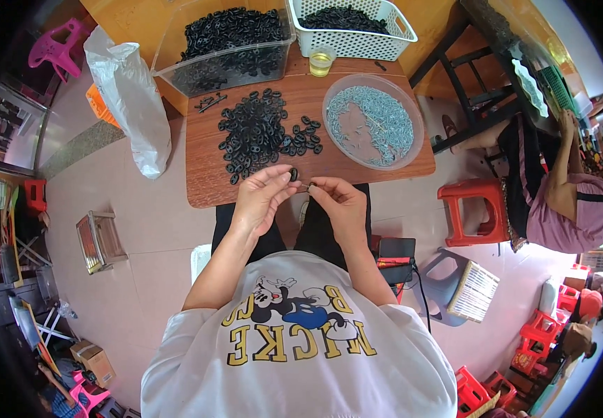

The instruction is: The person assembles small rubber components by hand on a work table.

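Over the table's near edge, my left hand [262, 198] pinches a small black oval plastic part [294, 174] between thumb and forefinger. Right beside it, my right hand [339, 206] is closed, thumb against forefinger, on a thin metal piece that looks like a screw [305, 184]. Its tip points toward the left hand; whether it touches the black part I cannot tell. Beyond my hands lies a loose pile of similar black oval parts [251, 132], several with two holes. To the right, a round clear plastic basin [329, 136] holds many small silver screws [392, 129].
On the brown wooden table [207, 181], a clear bin [225, 75] and a white perforated basket [357, 47] of black parts stand at the back. A cup of yellow liquid [320, 64] is near the basket. A red stool [472, 212] and a seated person [559, 188] are at right.
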The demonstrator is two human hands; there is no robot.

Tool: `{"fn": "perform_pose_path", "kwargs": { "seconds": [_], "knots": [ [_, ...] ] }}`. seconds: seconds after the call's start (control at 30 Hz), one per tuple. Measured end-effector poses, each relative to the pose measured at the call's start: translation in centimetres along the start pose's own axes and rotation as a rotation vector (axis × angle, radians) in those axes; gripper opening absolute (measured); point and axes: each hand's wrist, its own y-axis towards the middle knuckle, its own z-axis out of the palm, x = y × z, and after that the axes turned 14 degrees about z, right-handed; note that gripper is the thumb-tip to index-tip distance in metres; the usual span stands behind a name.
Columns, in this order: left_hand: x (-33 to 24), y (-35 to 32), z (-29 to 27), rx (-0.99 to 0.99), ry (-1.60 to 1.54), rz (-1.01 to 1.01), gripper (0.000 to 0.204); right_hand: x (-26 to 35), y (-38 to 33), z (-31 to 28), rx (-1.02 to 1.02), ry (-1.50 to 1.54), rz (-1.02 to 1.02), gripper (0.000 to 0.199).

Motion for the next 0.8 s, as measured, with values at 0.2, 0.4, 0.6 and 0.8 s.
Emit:
{"fn": "perform_pose_path", "kwargs": {
  "seconds": [0.2, 0.4, 0.6, 0.8],
  "knots": [
    [-0.8, -1.2, 0.1, 0.023, 0.031, 0.026, 0.024, 0.5, -0.4, 0.7, -0.039, -0.119, -0.04, 0.015],
    [-0.9, -1.8, 0.4, 0.066, 0.095, 0.058, 0.023, 0.6, -0.6, 0.8, -0.042, -0.158, -0.047, 0.014],
    [-0.5, -2.2, 0.5, 0.114, 0.213, 0.125, 0.022, 0.3, -0.7, 0.6, -0.046, -0.163, -0.043, 0.014],
    [-0.2, -2.4, 0.3, 0.168, 0.373, 0.192, 0.021, -0.1, -0.7, 0.5, 0.018, -0.117, 0.006, 0.019]
  ]
}}
